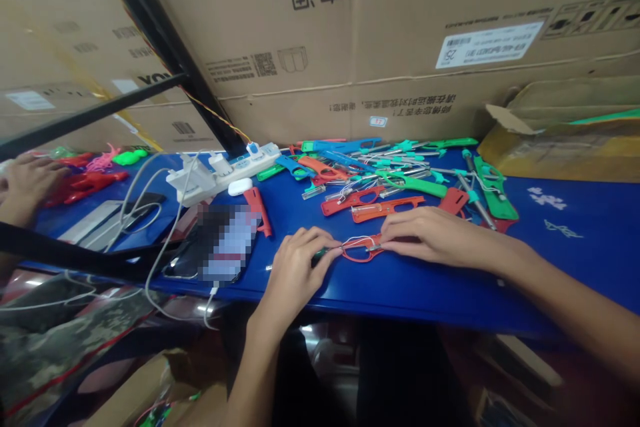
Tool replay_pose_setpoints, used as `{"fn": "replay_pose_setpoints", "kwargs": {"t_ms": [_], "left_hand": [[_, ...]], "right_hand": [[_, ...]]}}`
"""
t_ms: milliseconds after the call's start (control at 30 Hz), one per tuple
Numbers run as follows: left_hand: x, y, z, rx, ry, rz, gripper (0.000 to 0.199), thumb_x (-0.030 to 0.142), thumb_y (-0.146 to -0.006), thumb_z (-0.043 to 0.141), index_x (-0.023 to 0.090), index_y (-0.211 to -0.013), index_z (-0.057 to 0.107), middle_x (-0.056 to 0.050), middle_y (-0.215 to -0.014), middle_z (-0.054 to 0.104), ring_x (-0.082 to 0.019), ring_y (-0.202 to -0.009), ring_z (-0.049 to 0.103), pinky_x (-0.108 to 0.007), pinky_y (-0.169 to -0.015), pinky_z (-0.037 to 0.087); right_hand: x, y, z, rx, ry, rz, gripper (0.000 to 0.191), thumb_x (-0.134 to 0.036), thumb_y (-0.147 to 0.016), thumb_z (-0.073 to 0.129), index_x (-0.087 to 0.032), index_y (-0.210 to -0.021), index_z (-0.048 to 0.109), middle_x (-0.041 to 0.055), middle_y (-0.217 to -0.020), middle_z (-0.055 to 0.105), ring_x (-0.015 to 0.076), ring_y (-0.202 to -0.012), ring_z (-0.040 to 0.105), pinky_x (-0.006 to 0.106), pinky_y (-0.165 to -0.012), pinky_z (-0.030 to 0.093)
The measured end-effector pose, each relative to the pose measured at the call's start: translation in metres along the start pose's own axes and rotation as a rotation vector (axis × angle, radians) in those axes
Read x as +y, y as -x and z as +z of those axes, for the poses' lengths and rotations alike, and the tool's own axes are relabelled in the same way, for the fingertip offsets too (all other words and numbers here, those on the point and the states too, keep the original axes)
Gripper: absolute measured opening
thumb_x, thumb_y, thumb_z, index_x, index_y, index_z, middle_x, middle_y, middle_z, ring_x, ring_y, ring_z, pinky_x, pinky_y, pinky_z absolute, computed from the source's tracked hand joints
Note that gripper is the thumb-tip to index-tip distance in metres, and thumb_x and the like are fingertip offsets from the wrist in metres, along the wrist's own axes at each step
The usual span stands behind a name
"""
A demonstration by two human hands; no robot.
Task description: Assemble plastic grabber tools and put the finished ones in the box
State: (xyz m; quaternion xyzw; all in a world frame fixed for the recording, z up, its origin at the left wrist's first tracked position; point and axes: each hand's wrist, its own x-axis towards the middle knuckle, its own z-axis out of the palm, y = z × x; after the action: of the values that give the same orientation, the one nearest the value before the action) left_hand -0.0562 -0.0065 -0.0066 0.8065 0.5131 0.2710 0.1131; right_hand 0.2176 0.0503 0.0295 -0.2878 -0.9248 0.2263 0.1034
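Observation:
My left hand (303, 267) is closed in a pinch at the left end of an orange plastic lighter shell (361, 257) with a loop-shaped handle. A small dark green piece (320, 253) shows between its thumb and fingers; its kind is hard to tell. My right hand (430, 233) pinches the shell's other end, by a small metallic part (373, 248). Thin white wires (357, 239) curve across the shell between both hands. Just beyond lie another orange shell (385, 209) and a red shell (353, 200).
Behind is a pile of coloured shells and metal tubes (400, 163). Leftward are a phone (230, 247) on a cable, a power strip (250, 163) and a black frame bar (75, 250). Another person's hand (33, 180) rests near red pieces. An open carton (565, 147) stands at right.

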Motion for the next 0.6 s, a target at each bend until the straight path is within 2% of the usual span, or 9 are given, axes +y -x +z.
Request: {"fn": "replay_pose_setpoints", "kwargs": {"t_ms": [133,433,600], "left_hand": [[-0.0014,0.0018,-0.0017,0.012,0.014,-0.014,0.012,0.034,-0.096,0.065,0.029,-0.098,0.075,0.000,-0.101,0.071,-0.019,-0.090,0.062,-0.037,-0.084,0.043],[0.0009,0.0050,-0.0010,0.016,-0.077,0.009,0.015,0.034,-0.098,0.061,0.028,-0.101,0.074,-0.001,-0.104,0.071,-0.020,-0.091,0.061,-0.037,-0.080,0.042],[0.0021,0.0080,0.0017,0.115,-0.152,0.096,0.013,0.029,-0.097,0.063,0.029,-0.104,0.074,0.000,-0.101,0.073,-0.020,-0.093,0.061,-0.039,-0.084,0.040]], "right_hand": [[0.0016,0.0006,-0.0005,-0.005,0.022,0.007,0.034,-0.042,-0.103,0.047,-0.023,-0.109,0.075,0.0051,-0.098,0.074,0.0193,-0.087,0.067,0.034,-0.077,0.047],[-0.0024,0.0013,0.0014,0.032,0.072,0.012,0.028,-0.038,-0.101,0.050,-0.023,-0.110,0.072,0.0047,-0.102,0.075,0.0200,-0.088,0.069,0.032,-0.076,0.047],[-0.0056,-0.0013,0.0046,0.024,0.108,0.015,0.029,-0.039,-0.102,0.047,-0.021,-0.101,0.071,0.0053,-0.100,0.073,0.0182,-0.081,0.067,0.030,-0.071,0.044]]}}
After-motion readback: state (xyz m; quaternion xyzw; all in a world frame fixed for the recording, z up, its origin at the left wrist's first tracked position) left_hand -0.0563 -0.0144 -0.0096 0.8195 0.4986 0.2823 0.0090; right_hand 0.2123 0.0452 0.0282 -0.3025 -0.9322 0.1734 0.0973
